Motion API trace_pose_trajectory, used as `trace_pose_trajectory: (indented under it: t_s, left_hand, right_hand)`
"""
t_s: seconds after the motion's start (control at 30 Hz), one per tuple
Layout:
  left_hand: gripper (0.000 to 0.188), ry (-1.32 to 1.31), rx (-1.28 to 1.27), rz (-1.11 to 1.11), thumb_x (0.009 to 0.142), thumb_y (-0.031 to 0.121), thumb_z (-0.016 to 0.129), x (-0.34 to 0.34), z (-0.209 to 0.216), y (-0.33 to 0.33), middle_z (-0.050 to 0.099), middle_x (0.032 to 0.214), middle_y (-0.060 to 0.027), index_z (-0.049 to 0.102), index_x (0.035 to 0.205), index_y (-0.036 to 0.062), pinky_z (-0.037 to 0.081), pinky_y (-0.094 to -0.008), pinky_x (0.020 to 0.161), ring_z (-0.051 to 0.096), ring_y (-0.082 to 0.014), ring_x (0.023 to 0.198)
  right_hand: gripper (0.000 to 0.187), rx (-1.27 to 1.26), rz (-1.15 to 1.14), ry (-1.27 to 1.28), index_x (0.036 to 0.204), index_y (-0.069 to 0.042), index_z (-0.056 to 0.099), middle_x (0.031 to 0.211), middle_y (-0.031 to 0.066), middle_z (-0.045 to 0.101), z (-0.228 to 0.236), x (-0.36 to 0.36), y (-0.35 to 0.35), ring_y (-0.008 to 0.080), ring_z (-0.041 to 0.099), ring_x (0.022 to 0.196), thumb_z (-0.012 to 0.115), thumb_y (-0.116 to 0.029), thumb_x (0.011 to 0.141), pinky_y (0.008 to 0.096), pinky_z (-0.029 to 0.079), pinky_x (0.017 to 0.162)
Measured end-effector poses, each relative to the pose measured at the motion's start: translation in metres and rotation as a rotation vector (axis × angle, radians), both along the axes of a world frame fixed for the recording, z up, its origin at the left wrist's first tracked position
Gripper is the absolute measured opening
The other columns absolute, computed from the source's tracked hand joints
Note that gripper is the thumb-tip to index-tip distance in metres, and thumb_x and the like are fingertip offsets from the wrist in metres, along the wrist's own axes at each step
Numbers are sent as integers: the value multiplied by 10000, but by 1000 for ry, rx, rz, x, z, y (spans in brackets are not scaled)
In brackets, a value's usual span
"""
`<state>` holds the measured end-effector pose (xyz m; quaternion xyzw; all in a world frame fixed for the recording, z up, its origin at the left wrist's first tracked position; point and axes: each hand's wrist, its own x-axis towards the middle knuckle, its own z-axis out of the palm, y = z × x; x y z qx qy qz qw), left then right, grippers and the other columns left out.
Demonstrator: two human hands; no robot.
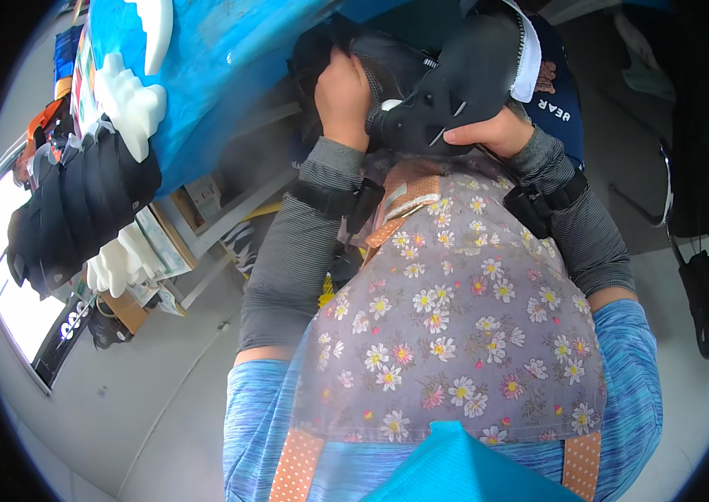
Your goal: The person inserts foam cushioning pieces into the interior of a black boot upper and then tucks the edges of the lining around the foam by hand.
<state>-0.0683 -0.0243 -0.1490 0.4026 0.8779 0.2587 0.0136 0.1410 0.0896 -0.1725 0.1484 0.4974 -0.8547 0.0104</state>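
In front of me, above my lap, I hold a black cap (476, 71) with both hands. My left hand (344, 99) is closed on its left edge, where the darker inside and a mesh-like band show. On the right, the thumb of my right hand (495, 132) lies across the black fabric near small white marks, and its other fingers are hidden under the cap. A white curved strip (528, 58) runs along the cap's far right side. Dark blue fabric with a small brown figure (557, 105) lies just beyond my right hand.
At left, a blue-covered table (212, 75) carries white scalloped foam pieces (130, 102). Nested black caps (82, 209) jut out at its edge, with more white pieces (124, 261) below. A shelf frame (220, 226) stands under the table. Black straps (701, 301) hang at right.
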Motion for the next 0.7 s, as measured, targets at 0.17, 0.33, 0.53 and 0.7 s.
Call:
trace_pose_trajectory:
  t_s: [0.17, 0.33, 0.53, 0.7]
  left_hand:
    - [264, 25, -58, 23, 963, 229, 495, 4, 11, -1, 620, 709, -260, 590, 906, -11, 492, -523, 593, 614, -451, 677]
    - [302, 14, 141, 82, 981, 260, 516, 9, 39, -7, 614, 663, -229, 590, 831, 8, 466, -471, 520, 614, -417, 627]
    - [312, 60, -5, 61, 984, 250, 487, 6, 23, -5, 623, 686, -244, 581, 863, -22, 490, -485, 553, 618, -434, 651]
    - [265, 118, -47, -2, 968, 214, 493, -1, 8, -6, 633, 705, -242, 572, 900, -30, 504, -479, 562, 629, -421, 658]
  right_hand:
    - [285, -160, -54, 34, 1063, 4, 681, 972, 59, 701, 1, -3, -3, 150, 649, 879, 733, -62, 791, 274, 512, 838]
    - [268, -190, -131, 45, 1042, 16, 686, 969, 67, 708, 15, -4, -14, 153, 657, 894, 728, -59, 788, 274, 518, 832]
    - [270, -121, -24, 64, 1046, 11, 697, 1001, 86, 712, -1, -2, -7, 160, 663, 907, 731, -88, 797, 281, 523, 836]
    - [251, -16, -21, 48, 1028, 9, 707, 993, 85, 714, -5, -3, -7, 160, 663, 911, 733, -94, 800, 283, 524, 840]
